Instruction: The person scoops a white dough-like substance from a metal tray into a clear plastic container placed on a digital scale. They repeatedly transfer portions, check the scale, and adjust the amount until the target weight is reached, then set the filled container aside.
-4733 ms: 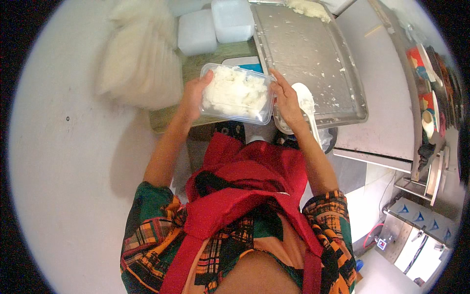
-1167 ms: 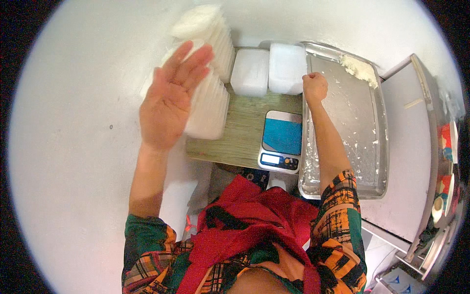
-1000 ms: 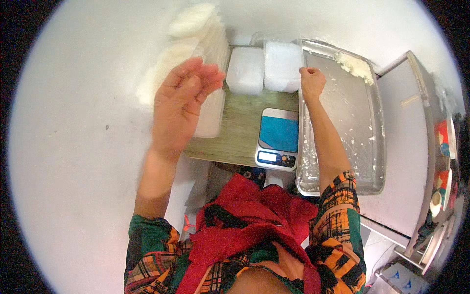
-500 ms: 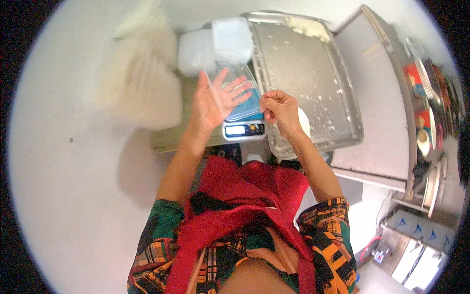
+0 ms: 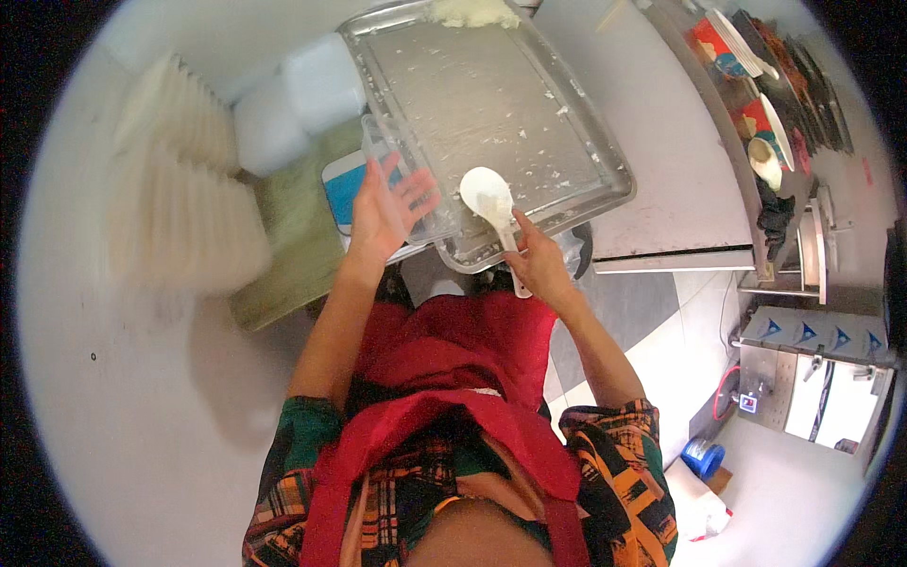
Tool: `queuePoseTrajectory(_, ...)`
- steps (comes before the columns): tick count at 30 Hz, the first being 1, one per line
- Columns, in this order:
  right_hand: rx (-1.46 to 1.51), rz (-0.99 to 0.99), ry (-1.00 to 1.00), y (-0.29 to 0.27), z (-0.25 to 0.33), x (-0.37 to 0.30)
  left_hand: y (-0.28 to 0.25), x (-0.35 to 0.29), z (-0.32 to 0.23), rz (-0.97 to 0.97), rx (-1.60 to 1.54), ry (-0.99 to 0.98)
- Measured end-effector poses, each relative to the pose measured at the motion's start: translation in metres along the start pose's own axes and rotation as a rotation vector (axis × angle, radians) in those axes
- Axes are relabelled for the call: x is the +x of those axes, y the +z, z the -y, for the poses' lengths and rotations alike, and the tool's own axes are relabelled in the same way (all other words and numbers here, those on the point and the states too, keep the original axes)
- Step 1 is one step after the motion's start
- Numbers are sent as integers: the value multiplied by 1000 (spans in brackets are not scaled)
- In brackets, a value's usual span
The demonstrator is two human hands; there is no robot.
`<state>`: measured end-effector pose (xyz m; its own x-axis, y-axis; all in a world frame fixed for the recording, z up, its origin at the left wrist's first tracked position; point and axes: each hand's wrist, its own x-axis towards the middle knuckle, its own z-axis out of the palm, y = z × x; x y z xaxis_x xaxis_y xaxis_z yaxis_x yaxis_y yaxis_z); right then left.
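My left hand (image 5: pixel 389 203) supports a clear plastic container (image 5: pixel 436 219), its palm up and fingers spread against the see-through wall. The container is tilted, with its side near the tray's left edge. My right hand (image 5: pixel 540 261) is closed round the handle of a white rice paddle (image 5: pixel 487 194). Some whitish food clings to the paddle's bowl, which is over the near part of a large metal tray (image 5: pixel 453 104). White crumbs dot the tray, and a pale clump of food (image 5: pixel 472 11) lies at its far end. Left of the container sits a kitchen scale (image 5: pixel 346 193) with a blue top.
Stacked translucent white containers (image 5: pixel 325 83) stand behind the scale on a greenish board (image 5: pixel 293 248). Tall pale ridged stacks (image 5: pixel 179 217) are at the left, blurred. A white panel (image 5: pixel 652 142) flanks the tray's right side. Beyond it, a shelf holds paper cups (image 5: pixel 767 123) and other items.
My right hand has left the container's edge and taken the rice paddle. The container in my left hand has come off the scale area toward the tray. The view has shifted right.
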<state>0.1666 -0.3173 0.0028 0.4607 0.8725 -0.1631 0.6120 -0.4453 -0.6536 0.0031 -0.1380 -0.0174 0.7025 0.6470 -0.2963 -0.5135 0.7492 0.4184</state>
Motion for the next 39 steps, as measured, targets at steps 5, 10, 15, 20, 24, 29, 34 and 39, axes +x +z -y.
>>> queuePoseTrajectory(5, 734, 24, 238, -36, -6, 19, -10, 9, 8, 24, 15, -24)
queuePoseTrajectory(10, 228, -184, 262, -102, -32, 58, -7, 10, 15, -31, 111, -11)
queuePoseTrajectory(15, -448, -334, 13, -123, -73, 102, -4, 14, 19, 4, 154, -26)
queuePoseTrajectory(20, -511, -375, 35, -111, -67, 137, -9, 18, 22, -12, 204, -11)
queuePoseTrajectory(24, -504, -392, 9, -98, -59, 163, -10, 17, 24, -22, 264, 8)
queuePoseTrajectory(29, -328, -404, 22, -92, -75, 211, -8, 16, 25, -32, 334, -12)
queuePoseTrajectory(34, -394, -336, 87, -94, -56, 240, -13, 17, 29, -2, 292, -1)
queuePoseTrajectory(39, -542, -244, -90, -130, -17, 168, -19, 16, 30, -19, 308, -20)
